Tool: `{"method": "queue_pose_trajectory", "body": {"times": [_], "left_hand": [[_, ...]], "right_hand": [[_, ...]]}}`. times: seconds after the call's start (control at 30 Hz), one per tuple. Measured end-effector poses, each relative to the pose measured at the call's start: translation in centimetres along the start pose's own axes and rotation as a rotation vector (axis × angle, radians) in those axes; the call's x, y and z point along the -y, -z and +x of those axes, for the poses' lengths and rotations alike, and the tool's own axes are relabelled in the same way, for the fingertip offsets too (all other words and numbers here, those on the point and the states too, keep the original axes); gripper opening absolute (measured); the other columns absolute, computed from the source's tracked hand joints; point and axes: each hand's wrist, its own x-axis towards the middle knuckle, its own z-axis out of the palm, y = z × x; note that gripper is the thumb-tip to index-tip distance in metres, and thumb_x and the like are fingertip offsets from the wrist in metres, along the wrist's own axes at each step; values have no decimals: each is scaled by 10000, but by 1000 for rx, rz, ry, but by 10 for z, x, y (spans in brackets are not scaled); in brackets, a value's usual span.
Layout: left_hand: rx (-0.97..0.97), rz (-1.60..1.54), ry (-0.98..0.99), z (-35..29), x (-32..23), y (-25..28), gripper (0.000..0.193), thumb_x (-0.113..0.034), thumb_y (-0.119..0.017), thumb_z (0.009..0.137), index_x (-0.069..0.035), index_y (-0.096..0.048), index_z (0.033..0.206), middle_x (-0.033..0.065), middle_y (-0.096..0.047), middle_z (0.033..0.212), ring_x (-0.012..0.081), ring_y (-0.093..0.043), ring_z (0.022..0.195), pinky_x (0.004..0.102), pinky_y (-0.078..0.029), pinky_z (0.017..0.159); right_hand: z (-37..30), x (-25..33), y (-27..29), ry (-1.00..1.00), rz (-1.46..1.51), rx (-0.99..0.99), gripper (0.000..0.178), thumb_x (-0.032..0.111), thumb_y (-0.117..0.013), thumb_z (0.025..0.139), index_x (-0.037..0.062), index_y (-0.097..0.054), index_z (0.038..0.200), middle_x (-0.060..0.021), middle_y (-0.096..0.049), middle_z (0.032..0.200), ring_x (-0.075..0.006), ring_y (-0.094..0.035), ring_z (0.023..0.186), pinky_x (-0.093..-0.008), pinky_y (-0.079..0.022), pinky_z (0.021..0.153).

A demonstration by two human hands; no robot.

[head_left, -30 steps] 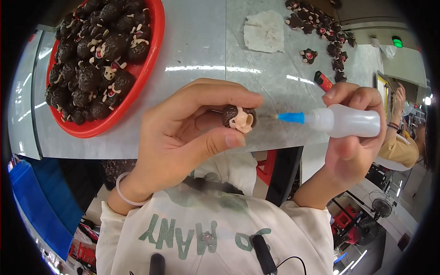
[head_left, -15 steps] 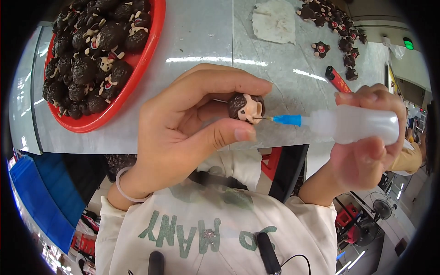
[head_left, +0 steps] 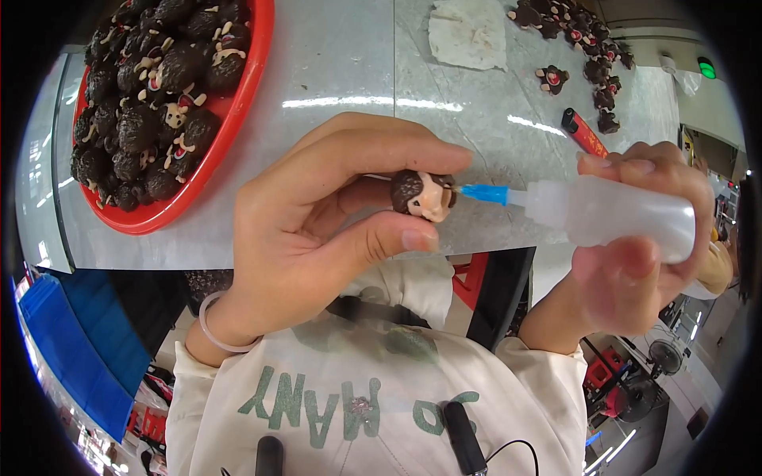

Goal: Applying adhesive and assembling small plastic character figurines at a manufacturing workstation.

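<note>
Between the thumb and fingers of my left hand (head_left: 309,206) is a small figurine head (head_left: 425,197), dark brown with a peach face. A translucent white squeeze bottle (head_left: 627,218) lies in the grip of my right hand (head_left: 635,278), tilted nearly level. Its blue needle tip (head_left: 486,193) points left at the head, and the thin needle's end meets or almost meets the head's right edge. Whether any liquid comes out is too small to tell.
A red tray (head_left: 246,111) heaped with brown figurine parts stands at the left. Several small brown figures (head_left: 599,71) lie at the far right, one figure (head_left: 552,78) apart. A pale cloth (head_left: 467,33) and a red-and-black marker-like stick (head_left: 583,133) rest on the grey table (head_left: 341,71).
The needle tip has shifted from the lower face of the head up to its upper right edge. The head has turned slightly in my left fingers, and the bottle tilts more.
</note>
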Motion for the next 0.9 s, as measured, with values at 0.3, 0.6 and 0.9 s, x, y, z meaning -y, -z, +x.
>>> {"method": "queue_pose_trajectory", "body": {"times": [0.3, 0.6, 0.9], "left_hand": [[-13, -79, 92, -2, -1, -1, 429, -159, -693, 716, 64, -512, 1035, 208, -552, 1019, 238, -575, 892, 319, -489, 773], [-44, -192, 127, 0, -2, -1, 428, -144, -693, 716, 50, -496, 1043, 206, -565, 1017, 225, -600, 855, 288, -509, 722], [-94, -206, 185, 0, -6, -5, 408, -143, -683, 728, 48, -500, 1038, 200, -569, 1019, 210, -597, 844, 284, -497, 726]], "right_hand": [[5, 27, -37, 81, -411, -138, 503, 439, -620, 756, -8, -499, 954, -152, -628, 705, -143, -426, 552, -262, -358, 502], [-14, 14, -2, -112, -105, -247, 510, 311, -643, 739, -82, -450, 1003, -185, -496, 905, -250, -533, 740, -346, -470, 643], [-1, -27, -36, -253, -68, -119, 370, -13, -639, 702, -36, -454, 1021, -152, -578, 965, -208, -566, 913, -297, -431, 802]]}}
